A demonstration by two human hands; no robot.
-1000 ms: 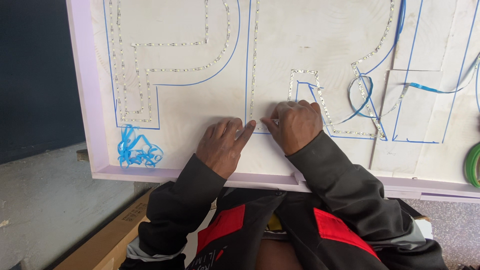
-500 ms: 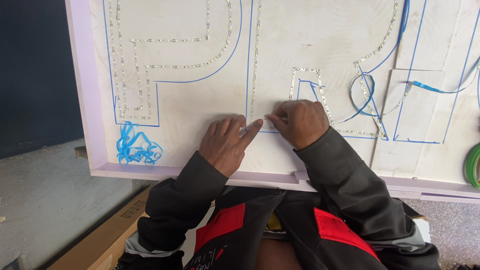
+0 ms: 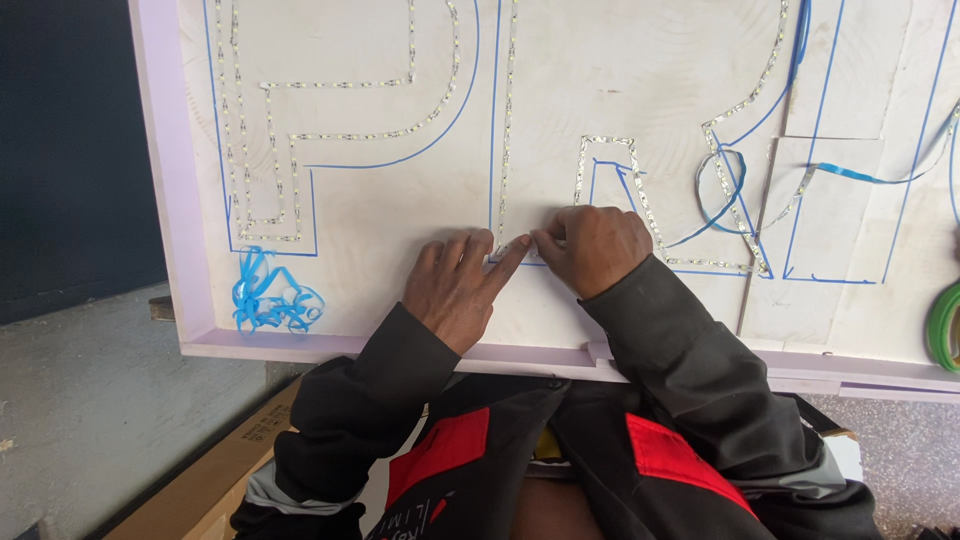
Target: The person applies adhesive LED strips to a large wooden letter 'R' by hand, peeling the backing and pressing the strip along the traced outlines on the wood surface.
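Pressing strip [image 3: 507, 150] onto board [image 3: 380, 200]: left hand [image 3: 455, 292] flat, fingers spread; right hand [image 3: 592, 247] pinching its end; best kept on blue line [image 3: 494, 120].

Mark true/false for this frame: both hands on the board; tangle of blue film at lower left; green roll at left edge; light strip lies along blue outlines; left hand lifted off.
1. Both hands rest on the white wooden board. True.
2. A tangle of peeled blue film lies at lower left. True.
3. The green tape roll sits at the left edge. False: right edge.
4. The silvery light strip follows blue outlines. True.
5. The left hand is lifted. False: it presses flat beside the right hand.
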